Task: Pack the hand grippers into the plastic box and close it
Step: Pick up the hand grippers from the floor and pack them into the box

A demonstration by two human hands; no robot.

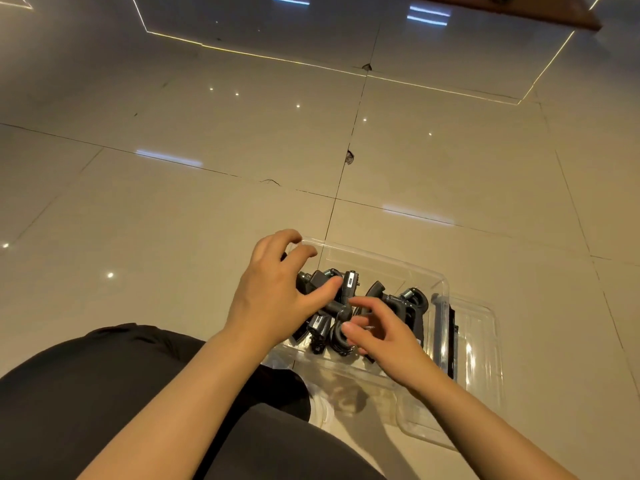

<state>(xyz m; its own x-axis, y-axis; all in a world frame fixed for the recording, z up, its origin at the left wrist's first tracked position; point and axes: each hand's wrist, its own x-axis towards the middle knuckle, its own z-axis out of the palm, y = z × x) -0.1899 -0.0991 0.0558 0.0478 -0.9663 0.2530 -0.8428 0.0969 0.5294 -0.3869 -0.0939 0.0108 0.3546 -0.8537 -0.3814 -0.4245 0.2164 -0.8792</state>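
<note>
A clear plastic box (408, 268) stands on the tiled floor in front of my knees, lid off. Several black hand grippers (405, 303) with metal springs lie piled inside it. My left hand (277, 289) hovers over the box's left end, fingers spread and loosely curled, thumb touching a gripper. My right hand (384, 330) reaches in from the near right, fingers loosely bent over the pile, fingertips touching or just above the grippers. I cannot see either hand gripping anything. The clear lid (481, 358) lies beside the box on its right, partly under it.
Glossy beige floor tiles (207, 209) spread all around. My legs in black trousers (104, 393) fill the lower left, and a white shoe (322, 410) shows beside the box. A brown wooden edge (540, 12) sits at the top right.
</note>
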